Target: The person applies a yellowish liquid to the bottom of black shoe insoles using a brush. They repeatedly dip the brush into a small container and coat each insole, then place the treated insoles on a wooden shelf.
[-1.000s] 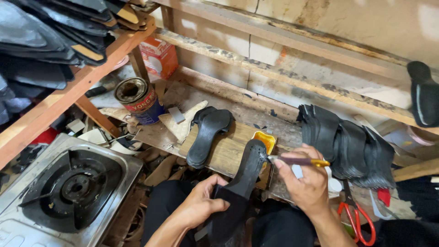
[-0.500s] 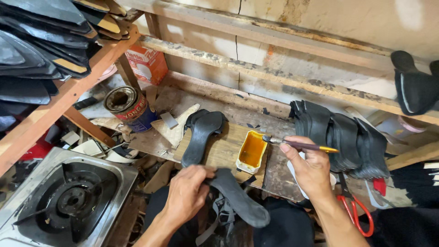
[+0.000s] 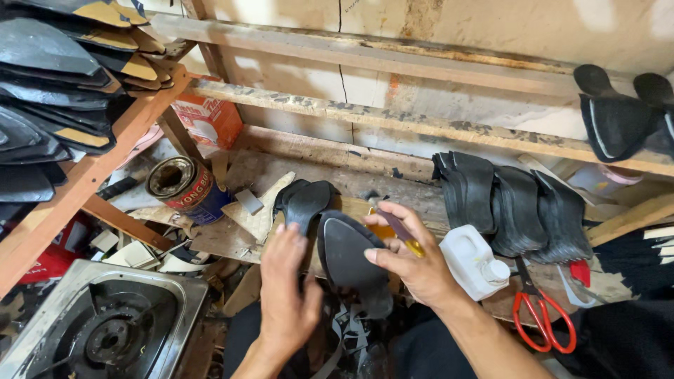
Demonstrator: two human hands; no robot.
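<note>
**Sole lifted up between both hands**

Since half a second ago the black sole [image 3: 349, 261] has swung up from lying low and flat near the lap, and the right hand [image 3: 414, 263] has come in from the yellow tray to its edge. The sole is now standing tilted, pointed end far, in the near middle just in front of the workbench [image 3: 232, 235]. The left hand [image 3: 288, 298] is lying along its left side, fingers stretched out; whether it is gripping is hard to tell. The right hand is pinching a brush [image 3: 401, 231] with a dark handle and yellow end while its fingertips are touching the sole's right edge.

Just beyond, another black sole [image 3: 305, 203] is lying on the bench. A white plastic bottle [image 3: 474, 261] is sitting right of the hand, with red-handled scissors [image 3: 537, 316] nearer and a row of black soles [image 3: 516, 207] leaning behind. To the far left an open tin can [image 3: 184, 188] is standing; near left, a gas stove [image 3: 105, 330] is sitting under a slanted rack of soles [image 3: 49, 91].
</note>
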